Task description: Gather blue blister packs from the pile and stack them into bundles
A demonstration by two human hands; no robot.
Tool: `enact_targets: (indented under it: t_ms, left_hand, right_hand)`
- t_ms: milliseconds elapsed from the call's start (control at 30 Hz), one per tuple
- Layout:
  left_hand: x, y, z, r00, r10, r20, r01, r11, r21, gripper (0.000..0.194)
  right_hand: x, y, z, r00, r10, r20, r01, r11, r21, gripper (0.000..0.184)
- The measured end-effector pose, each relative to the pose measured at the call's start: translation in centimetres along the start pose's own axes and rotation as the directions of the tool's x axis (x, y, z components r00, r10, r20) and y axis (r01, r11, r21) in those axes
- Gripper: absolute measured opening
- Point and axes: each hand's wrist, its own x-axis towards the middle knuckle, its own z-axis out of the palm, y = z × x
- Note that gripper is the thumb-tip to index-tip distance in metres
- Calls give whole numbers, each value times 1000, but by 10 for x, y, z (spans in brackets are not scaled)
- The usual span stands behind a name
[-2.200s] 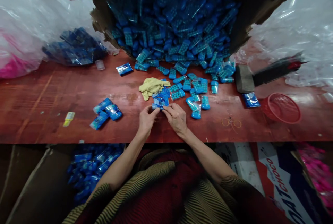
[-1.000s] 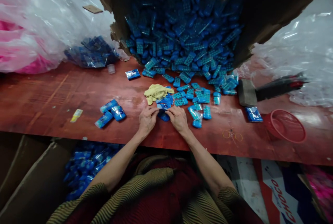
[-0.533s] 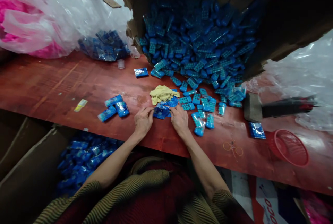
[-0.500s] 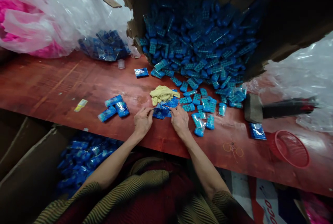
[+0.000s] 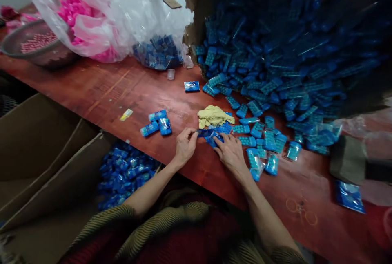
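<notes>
My left hand (image 5: 185,145) pinches the edge of a dark blue printed plastic wrapper (image 5: 202,133) between thumb and fingertips. Over the small pile of flat blue wrappers, my right hand (image 5: 230,153) rests with its fingers apart, fingertips touching a wrapper. Behind that pile lies a crumpled pale yellow cloth or glove (image 5: 214,116), partly covering it. Just right of my right hand are several clear-fronted blue packs (image 5: 270,139) with rows of turquoise pieces. To the left of my left hand sits a group of 3 blue wrapped packs (image 5: 165,126).
A large torn carton (image 5: 191,31) spills a heap of blue packs (image 5: 260,68) onto the red table (image 5: 101,88). Below the table edge, an open box holds blue wrapped packs (image 5: 125,170). Plastic bags (image 5: 147,2) and a grey basin (image 5: 18,47) stand at the back left.
The view has swung left, bringing the basin into sight. My right hand has gone from pinching the blue wrapper to spreading its fingers over the pile; my left still pinches a wrapper.
</notes>
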Motion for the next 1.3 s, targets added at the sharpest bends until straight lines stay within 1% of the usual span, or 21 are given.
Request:
enact_targets:
  t_ms: [33, 100, 167, 200, 267, 333, 400, 467, 500, 533, 567, 667, 733, 833, 900, 967, 1000, 1033, 1133, 1233, 1300]
  left_hand:
    - [-1, 2, -2, 1000, -23, 13, 23, 1000, -16, 15]
    - [-1, 5, -6, 997, -40, 69, 43, 999, -31, 15]
    - [-2, 6, -9, 987, -46, 154, 56, 997, -59, 14]
    - [-1, 6, -9, 979, -56, 197, 74, 993, -88, 14]
    - [0, 6, -7, 960, -85, 269, 133, 977, -166, 15]
    - [2, 6, -3, 939, -140, 313, 227, 939, -259, 16]
    - [3, 6, 3, 894, -254, 369, 387, 852, -352, 23]
    - [2, 6, 9, 808, -365, 462, 561, 716, -415, 35]
    - [1, 7, 11, 765, -401, 504, 624, 654, -427, 39]
    - [-1, 7, 13, 735, -423, 529, 663, 610, -434, 40]
    - [-4, 7, 15, 722, -439, 535, 682, 582, -444, 39]
    - [-12, 7, 15, 732, -472, 491, 681, 525, -511, 35]
    - [-17, 7, 12, 730, -477, 490, 683, 477, -554, 35]
    - [-23, 10, 8, 711, -460, 532, 701, 406, -586, 37]
    - [-25, 11, 6, 695, -463, 550, 714, 358, -601, 39]
    - [-26, 12, 8, 681, -480, 553, 724, 328, -607, 39]
    - [-26, 11, 9, 683, -493, 539, 722, 339, -603, 37]
    - [-25, 10, 10, 695, -508, 510, 711, 378, -592, 34]
    - [-21, 3, 13, 767, -524, 370, 641, 601, -478, 20]
    - [-14, -5, 13, 854, -433, 289, 515, 787, -340, 13]
    - [-11, -9, 9, 896, -375, 238, 435, 849, -299, 14]
  right_hand:
    - [-2, 1, -4, 1000, 10, -13, -9, 999, 51, 34]
    - [-4, 0, -13, 992, 80, -93, -58, 974, 218, 40]
    - [-2, -5, -20, 969, 183, -169, -94, 897, 432, 45]
    - [-1, -8, -21, 961, 217, -169, -95, 840, 535, 44]
    - [4, -17, -21, 968, 235, -82, -109, 696, 710, 34]
    - [8, -24, -16, 966, 259, 6, -154, 557, 816, 35]
    - [10, -30, -11, 940, 342, 20, -181, 446, 877, 39]
    - [9, -35, -6, 902, 432, -2, -180, 379, 908, 38]
    - [8, -38, -5, 887, 462, -10, -176, 359, 916, 37]
    - [7, -40, -4, 876, 482, -15, -174, 345, 922, 35]
    - [6, -43, -4, 869, 494, -13, -174, 331, 927, 34]
    - [3, -50, -2, 869, 494, 20, -183, 284, 941, 28]
    - [2, -54, -1, 872, 488, 34, -189, 272, 944, 26]
    - [0, -58, 0, 855, 519, 4, -195, 314, 929, 24]
    - [-1, -61, 1, 828, 559, -38, -189, 343, 920, 23]
    - [-1, -65, 3, 803, 592, -67, -175, 342, 923, 22]
    - [0, -66, 4, 794, 604, -69, -171, 330, 928, 22]
    - [0, -67, 5, 787, 613, -65, -170, 317, 933, 22]
    - [1, -63, 8, 802, 597, -41, -176, 300, 937, 24]
    - [3, -49, 10, 824, 563, -58, -175, 351, 920, 29]
    - [4, -39, 11, 808, 581, -101, -189, 418, 889, 32]
